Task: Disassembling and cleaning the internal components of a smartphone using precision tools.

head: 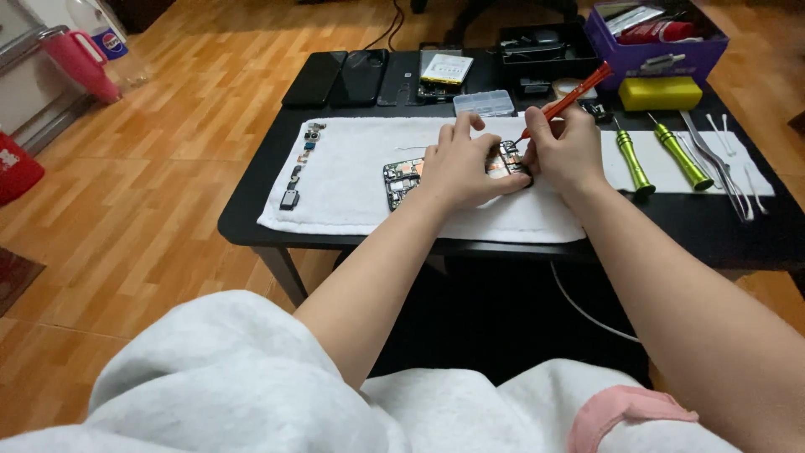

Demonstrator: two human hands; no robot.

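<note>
White towel [352,189] mid-worktop carries the bare board [404,178]. Left hand [459,168] pins it down; right hand [568,149] grips the red driver [568,98], tip on the board. Small parts [300,164] already laid out along the towel's left edge; phone shells [356,77] at the back edge. Strip-down looks well along, board work not done.

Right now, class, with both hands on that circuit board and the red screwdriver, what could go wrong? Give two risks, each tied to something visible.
1. The right hand works the slim red-handled screwdriver down on the small black and copper circuit board, which only the left hand steadies on the soft white towel; a slip might gouge it.
2. The row of tiny loose phone parts lies near the towel's left edge; a tug on the cloth could scatter them onto the wooden floor.
</note>
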